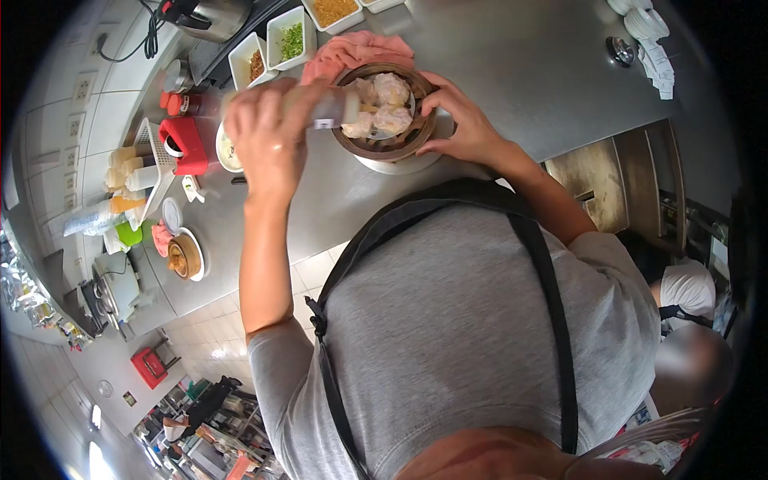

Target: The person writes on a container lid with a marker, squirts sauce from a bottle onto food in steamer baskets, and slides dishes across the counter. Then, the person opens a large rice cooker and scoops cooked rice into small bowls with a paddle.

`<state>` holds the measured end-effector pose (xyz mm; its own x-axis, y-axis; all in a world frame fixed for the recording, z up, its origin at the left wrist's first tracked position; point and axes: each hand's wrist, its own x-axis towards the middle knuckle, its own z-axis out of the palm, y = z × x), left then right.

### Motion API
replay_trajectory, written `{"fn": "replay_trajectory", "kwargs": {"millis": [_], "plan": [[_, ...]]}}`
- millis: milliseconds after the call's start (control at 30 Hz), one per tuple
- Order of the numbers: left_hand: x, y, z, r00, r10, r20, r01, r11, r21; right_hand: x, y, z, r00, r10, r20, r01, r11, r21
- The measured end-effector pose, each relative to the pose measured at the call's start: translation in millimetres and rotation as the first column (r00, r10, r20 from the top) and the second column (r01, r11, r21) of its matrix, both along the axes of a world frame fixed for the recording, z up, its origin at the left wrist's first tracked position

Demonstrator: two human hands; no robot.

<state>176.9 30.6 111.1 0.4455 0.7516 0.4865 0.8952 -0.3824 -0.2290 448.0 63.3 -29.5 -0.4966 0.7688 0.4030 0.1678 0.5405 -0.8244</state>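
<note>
A round bamboo steamer (422, 144) stands on a white plate (398, 166) on the metal counter. Inside it, several pale dumplings (391, 89) sit on a small dish. My left hand (270, 132) is closed around a clear bottle (330, 110), tilted so that its end reaches over the dumplings; whether anything comes out of it is too small to tell. My right hand (464, 124) grips the steamer's right side, thumb near me and fingers on the far rim. A pink cloth (360, 52) lies bunched just behind the steamer.
White tubs of chopped green garnish (290, 42) and orange crumbs (332, 11) line the back. Red-capped jars (178, 105), a red holder (186, 147) and squeeze bottles (122, 172) stand left. A smaller steamer (185, 256) sits near the front-left edge. Another person (688, 288) is at right.
</note>
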Motion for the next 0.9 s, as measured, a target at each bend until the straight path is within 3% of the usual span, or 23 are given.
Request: {"fn": "replay_trajectory", "kwargs": {"millis": [100,200,300,367,600,833,900], "plan": [[-19,-14,3,0.959,0.147,0.242,-0.124,0.986,-0.110,1,4,0,0.998,-0.035,-0.050,0.036,0.999,0.032],[-23,-25,4,0.921,0.251,0.299,-0.223,0.967,-0.125,10,13,13,0.988,-0.116,-0.105,0.123,0.991,0.061],[-27,-29,-9,0.967,0.211,0.139,-0.196,0.974,-0.117,28,32,13,0.966,-0.201,-0.162,0.225,0.963,0.146],[-23,-29,-21,0.978,0.206,0.025,-0.202,0.973,-0.113,39,34,27,0.948,-0.207,-0.240,0.232,0.970,0.080],[0,-9,-44,0.999,0.052,-0.014,-0.053,0.995,-0.089,68,34,36,0.927,-0.286,-0.241,0.319,0.941,0.113],[12,26,-55,0.994,0.070,-0.088,-0.074,0.997,-0.037,67,30,30,0.927,-0.269,-0.262,0.299,0.951,0.080],[19,23,-56,1.000,0.016,-0.024,-0.017,0.999,-0.035,64,29,30,0.929,-0.262,-0.261,0.289,0.954,0.074]]}}
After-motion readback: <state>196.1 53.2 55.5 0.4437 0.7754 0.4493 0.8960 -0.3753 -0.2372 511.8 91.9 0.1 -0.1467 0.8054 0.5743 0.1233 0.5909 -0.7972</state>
